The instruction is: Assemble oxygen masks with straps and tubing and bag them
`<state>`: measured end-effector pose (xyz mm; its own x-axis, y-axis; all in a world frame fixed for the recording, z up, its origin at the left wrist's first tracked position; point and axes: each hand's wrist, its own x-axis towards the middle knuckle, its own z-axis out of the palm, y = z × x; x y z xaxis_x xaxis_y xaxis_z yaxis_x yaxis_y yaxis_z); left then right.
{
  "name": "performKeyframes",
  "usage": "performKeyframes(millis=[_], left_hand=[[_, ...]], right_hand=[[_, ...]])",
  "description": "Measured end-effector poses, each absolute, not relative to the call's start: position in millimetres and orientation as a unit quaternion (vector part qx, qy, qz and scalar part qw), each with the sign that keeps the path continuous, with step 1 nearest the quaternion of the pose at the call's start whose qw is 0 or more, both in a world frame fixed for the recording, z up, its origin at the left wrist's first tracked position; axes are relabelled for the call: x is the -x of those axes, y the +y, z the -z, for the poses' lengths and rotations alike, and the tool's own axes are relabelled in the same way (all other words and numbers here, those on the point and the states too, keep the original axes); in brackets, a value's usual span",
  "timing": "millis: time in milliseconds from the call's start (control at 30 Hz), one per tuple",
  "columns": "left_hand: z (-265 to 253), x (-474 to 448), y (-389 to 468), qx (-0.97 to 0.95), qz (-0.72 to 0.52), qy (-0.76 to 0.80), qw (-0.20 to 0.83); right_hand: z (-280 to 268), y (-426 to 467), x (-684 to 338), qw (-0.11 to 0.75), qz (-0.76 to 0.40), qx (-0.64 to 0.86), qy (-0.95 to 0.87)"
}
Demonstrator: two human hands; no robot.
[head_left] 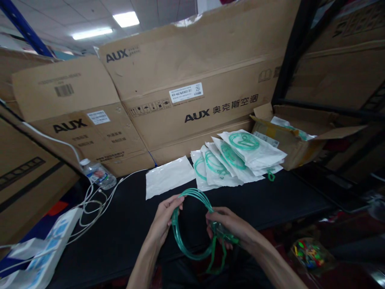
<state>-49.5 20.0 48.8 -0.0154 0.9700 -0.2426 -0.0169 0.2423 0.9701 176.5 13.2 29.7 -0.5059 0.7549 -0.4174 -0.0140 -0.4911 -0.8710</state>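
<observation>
Head view: green tubing coil held up over the near edge of the black table, low centre of frame. Clock directions run from the coil's middle. Left hand at 10 o'clock, thumb and fingers pinching the tubing. Right hand at 3 o'clock, fingers curled round the tubing and a clear plastic part; some fingertips hidden, can't tell how they sit. Green strap dangles below that hand, 4 o'clock. White pouch lies flat at 11. Overlapping pouches with green coils showing at 1, open box beyond them at 2. Bottle at 10, power strip at 9, AUX carton upright at 12.
</observation>
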Motion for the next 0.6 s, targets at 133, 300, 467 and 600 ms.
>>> performKeyframes(millis=[133, 300, 467, 600], left_hand=[[-47, 53, 8, -0.430, -0.426, 0.580, 0.545], [-35, 55, -11, -0.409, -0.418, 0.584, 0.564], [-20, 51, -28, -0.351, -0.448, 0.580, 0.583], [-13, 50, -31, -0.272, -0.553, 0.575, 0.538]], right_hand=[[-18, 17, -177, 0.325, -0.740, 0.439, -0.393], [-12, 15, -168, 0.383, -0.738, 0.439, -0.340], [-14, 8, -159, 0.394, -0.761, 0.421, -0.298], [-17, 2, -157, 0.328, -0.810, 0.386, -0.295]])
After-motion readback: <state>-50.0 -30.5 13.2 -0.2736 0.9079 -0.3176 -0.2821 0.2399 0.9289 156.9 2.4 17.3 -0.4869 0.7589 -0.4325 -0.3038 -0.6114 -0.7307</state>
